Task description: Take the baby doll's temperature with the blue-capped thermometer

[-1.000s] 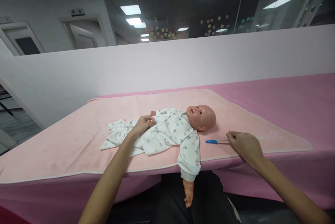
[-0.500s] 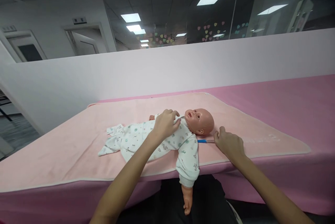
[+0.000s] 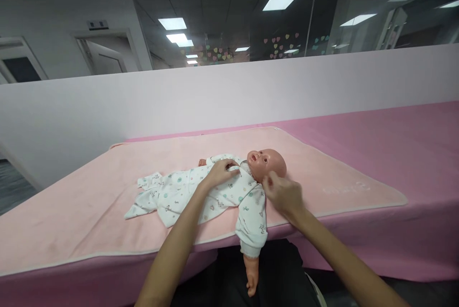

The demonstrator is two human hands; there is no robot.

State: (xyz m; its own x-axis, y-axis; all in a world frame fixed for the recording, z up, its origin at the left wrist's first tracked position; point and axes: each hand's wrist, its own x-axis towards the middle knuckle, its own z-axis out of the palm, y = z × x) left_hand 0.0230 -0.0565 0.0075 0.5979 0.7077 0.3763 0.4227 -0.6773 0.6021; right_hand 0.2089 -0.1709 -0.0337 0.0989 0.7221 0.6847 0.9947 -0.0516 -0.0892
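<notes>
A baby doll (image 3: 267, 163) lies on its back with its head to the right. It wears a white printed outfit (image 3: 179, 190), and one arm hangs over the table's front edge. On the chest, close to the collar, my left hand (image 3: 218, 173) is closed, with bent fingers and thumb at the front of the outfit. My right hand (image 3: 285, 194) is beside the doll's cheek and near shoulder, fingers drawn together and slightly blurred. Whatever those fingers may hold is hidden. The blue-ended thin stick seen earlier does not show.
A peach blanket (image 3: 89, 202) with a pale border lies under the doll on a pink-covered table (image 3: 423, 154). Behind it stands a low white partition (image 3: 215, 96). My dark-clothed legs (image 3: 283, 268) are below the table edge.
My right hand has moved left, from the blue-ended stick beside the doll's shoulder to the doll's cheek; the stick is out of sight. My left hand has closed at the outfit's chest.
</notes>
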